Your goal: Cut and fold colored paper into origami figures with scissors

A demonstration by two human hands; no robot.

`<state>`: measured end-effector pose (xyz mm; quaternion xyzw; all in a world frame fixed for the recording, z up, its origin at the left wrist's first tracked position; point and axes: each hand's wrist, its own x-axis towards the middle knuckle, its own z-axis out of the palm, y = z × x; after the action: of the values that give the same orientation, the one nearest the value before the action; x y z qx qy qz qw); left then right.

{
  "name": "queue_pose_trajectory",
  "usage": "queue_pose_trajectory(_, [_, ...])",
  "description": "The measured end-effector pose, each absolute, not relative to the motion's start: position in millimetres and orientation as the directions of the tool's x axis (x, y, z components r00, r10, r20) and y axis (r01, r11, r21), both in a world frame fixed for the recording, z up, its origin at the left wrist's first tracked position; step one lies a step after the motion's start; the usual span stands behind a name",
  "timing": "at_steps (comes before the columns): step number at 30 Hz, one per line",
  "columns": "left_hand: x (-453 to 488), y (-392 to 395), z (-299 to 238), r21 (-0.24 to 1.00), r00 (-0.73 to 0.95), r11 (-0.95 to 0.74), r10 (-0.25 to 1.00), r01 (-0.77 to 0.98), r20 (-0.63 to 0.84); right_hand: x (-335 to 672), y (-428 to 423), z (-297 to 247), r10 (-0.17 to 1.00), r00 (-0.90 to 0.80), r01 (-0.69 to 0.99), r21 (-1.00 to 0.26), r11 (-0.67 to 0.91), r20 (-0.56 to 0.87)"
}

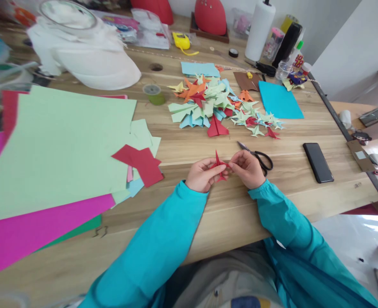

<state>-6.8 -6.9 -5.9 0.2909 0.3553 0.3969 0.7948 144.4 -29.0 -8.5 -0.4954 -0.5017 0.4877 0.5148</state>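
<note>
A small folded red paper figure (217, 159) with pointed tips is held above the wooden table. My left hand (203, 174) pinches its body between thumb and fingers, closed. Closed as well, my right hand (247, 168) grips a tip on the figure's right side. Just beyond the right hand lie black-handled scissors (262, 159), blades pointing away to the left. Past both hands spreads a pile of folded paper figures (214, 96) in green, orange, red, yellow and blue. A larger red paper plane (217, 127) rests at the pile's near edge.
Large sheets of light green paper (70, 145) and magenta paper (54, 220) cover the left side, with red paper pieces (144, 162) on top. A phone (317, 162) lies right. Behind are a blue square sheet (280, 99), a yellow tape measure (181, 40) and a white bottle (259, 32).
</note>
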Motion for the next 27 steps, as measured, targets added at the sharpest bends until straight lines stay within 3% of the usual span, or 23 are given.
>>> queue_pose_trajectory(11, [-4.3, -8.7, -4.6, 0.743, 0.431, 0.521, 0.835, -0.42, -0.342, 144.1, -30.6, -0.9, 0.994, 0.022, 0.095, -0.99, 0.106, 0.108])
queue_pose_trajectory(22, [-4.5, -7.3, -6.1, 0.742, 0.382, 0.486, 0.864, -0.461, -0.329, 143.4, -29.8, -2.4, 0.999, 0.032, -0.071, -0.997, 0.039, 0.037])
queue_pose_trajectory(27, [-3.5, -5.4, -5.0, 0.761, 0.304, 0.469, 0.881, -0.449, -0.364, 142.5, -32.4, 3.8, 0.99, 0.119, -0.02, -0.996, 0.083, 0.08])
